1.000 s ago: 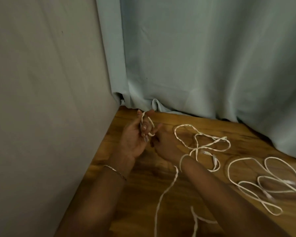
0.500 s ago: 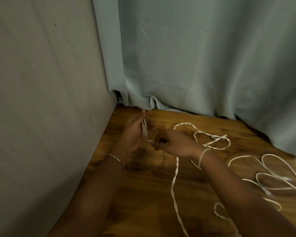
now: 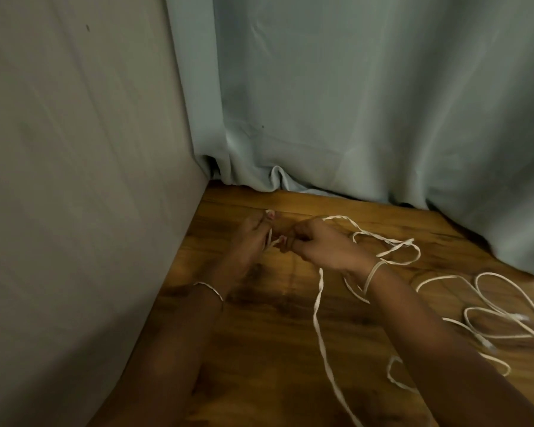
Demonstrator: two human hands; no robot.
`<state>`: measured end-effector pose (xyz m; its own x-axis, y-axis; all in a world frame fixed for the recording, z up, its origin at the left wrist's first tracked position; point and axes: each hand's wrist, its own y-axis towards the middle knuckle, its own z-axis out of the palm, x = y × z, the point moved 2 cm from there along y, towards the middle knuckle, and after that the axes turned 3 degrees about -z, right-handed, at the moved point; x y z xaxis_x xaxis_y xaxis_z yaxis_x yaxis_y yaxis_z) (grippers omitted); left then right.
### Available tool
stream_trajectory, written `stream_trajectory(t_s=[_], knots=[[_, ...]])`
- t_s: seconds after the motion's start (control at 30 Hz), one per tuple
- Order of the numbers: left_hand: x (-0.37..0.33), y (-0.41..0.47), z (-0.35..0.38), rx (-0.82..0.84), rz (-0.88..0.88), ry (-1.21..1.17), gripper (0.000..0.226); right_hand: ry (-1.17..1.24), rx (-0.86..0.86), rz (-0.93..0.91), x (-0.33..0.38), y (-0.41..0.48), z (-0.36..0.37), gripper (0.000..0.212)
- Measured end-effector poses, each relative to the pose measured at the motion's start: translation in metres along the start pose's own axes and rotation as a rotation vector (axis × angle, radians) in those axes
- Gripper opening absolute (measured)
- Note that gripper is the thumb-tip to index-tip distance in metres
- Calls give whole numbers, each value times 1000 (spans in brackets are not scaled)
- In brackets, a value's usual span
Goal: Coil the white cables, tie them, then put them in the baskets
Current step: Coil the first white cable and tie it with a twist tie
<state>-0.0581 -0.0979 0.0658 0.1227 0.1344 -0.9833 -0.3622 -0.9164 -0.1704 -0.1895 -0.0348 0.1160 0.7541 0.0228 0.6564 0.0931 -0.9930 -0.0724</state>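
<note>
A white braided cable [image 3: 319, 306] runs from between my hands down the wooden table [image 3: 269, 349] toward the near edge. My left hand [image 3: 250, 238] pinches a small loop of that cable between thumb and fingers. My right hand [image 3: 324, 245] touches the left and grips the same cable beside the loop; one strand crosses my right wrist. More of the cable lies in loose loops [image 3: 392, 245] behind my right hand. A second white cable [image 3: 503, 315] sprawls at the right. No basket is in view.
A grey wall [image 3: 74, 180] closes off the left side. A pale blue curtain [image 3: 367, 103] hangs along the table's far edge, its hem resting on the wood. A thin bangle [image 3: 210, 289] sits on my left wrist.
My right hand has moved up and left to meet the left hand, pulling the cable's long strand with it. The loop in my left hand has become smaller. The view has shifted slightly.
</note>
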Motion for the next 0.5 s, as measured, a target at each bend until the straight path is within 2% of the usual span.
stream_trajectory(t_s=[0.23, 0.3, 0.4, 0.5], knots=[[4, -9, 14, 146, 12, -27, 32, 231, -147, 92, -20, 14, -5, 12], [7, -11, 16, 147, -3, -50, 29, 282, -210, 114, -25, 17, -7, 17], [8, -13, 16, 121, -52, -83, 32, 322, -251, 96, -27, 21, -5, 19], [12, -12, 15, 177, -91, -176, 41, 415, -230, 41, -25, 24, -2, 15]])
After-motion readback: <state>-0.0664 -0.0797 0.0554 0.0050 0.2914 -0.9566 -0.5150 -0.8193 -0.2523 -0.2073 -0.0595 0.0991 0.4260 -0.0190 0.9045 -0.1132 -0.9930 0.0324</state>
